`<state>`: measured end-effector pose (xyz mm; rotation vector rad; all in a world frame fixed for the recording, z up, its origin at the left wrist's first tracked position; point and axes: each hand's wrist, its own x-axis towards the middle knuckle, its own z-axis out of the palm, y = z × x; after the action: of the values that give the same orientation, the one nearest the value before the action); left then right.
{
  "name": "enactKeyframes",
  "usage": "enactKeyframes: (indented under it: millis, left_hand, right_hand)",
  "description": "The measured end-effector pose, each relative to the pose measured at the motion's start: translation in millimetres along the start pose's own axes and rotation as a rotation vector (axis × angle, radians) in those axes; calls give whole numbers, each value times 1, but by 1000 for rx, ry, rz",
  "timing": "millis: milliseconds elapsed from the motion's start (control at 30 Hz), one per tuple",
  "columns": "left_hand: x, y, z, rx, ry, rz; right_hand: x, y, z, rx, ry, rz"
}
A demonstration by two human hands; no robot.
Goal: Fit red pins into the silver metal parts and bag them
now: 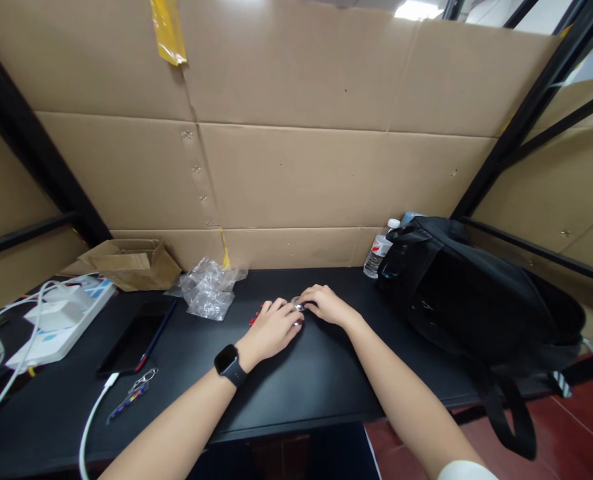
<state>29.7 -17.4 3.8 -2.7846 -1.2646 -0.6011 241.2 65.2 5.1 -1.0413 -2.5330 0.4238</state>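
Note:
At the middle of the black desk [286, 380], my left hand [272, 327] is low over the surface, a dark watch on its wrist. Its fingers are bent round a small shiny metal piece [299, 307], mostly hidden by both hands. My right hand [328, 304] meets it from the other side, thumb and fingers closed at the same piece. Some small red thing [254, 319] peeks out behind my left hand; its kind is hidden. What lies under my left palm cannot be seen.
Left are a crumpled clear plastic bag [210, 293], a brown paper bag [134, 263], a phone [136, 337] with a pen, a keychain [132, 395] and a white power strip [64, 327] with cables. A water bottle [379, 250] and a black backpack [476, 293] stand right. Cardboard walls surround the desk.

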Motion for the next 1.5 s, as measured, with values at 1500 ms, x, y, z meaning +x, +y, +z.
enactKeyframes:
  millis: [1500]
  left_hand:
    - [3,-16,-9,-123,484,-422]
  right_hand:
    - [13,-52,29,1173,353,222]
